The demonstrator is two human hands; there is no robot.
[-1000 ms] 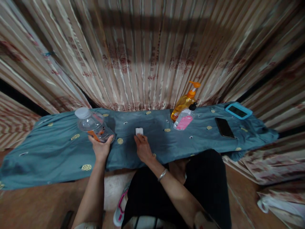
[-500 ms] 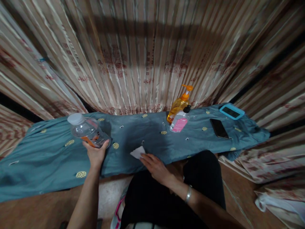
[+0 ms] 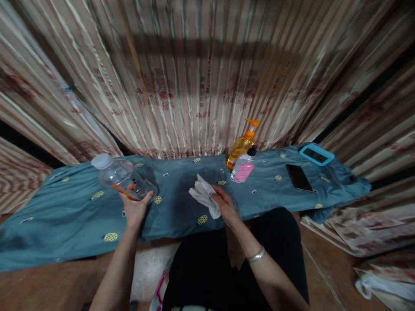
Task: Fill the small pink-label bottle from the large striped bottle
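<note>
My left hand (image 3: 136,209) grips the lower part of a large clear plastic bottle (image 3: 125,175) with a white cap and an orange label. The bottle leans, its cap toward the upper left. A crumpled white tissue (image 3: 205,195) is pinched in my right hand (image 3: 225,207), just above the middle of the cloth-covered table. Right of the tissue stands a clear bottle with a pink label and black cap (image 3: 244,166). Close behind it is an orange pump bottle (image 3: 241,147) of yellow liquid.
A teal cloth with pineapple prints (image 3: 181,220) covers the long, narrow table. On its right lie a black phone (image 3: 298,177) and a blue-framed device with a dark screen (image 3: 316,154). A striped curtain (image 3: 181,108) hangs behind. My knees are under the front edge.
My right hand has lifted and turned, and the tissue now shows more of itself, upright and crumpled. My left hand and the bottle have shifted slightly right, the bottle leaning more.
</note>
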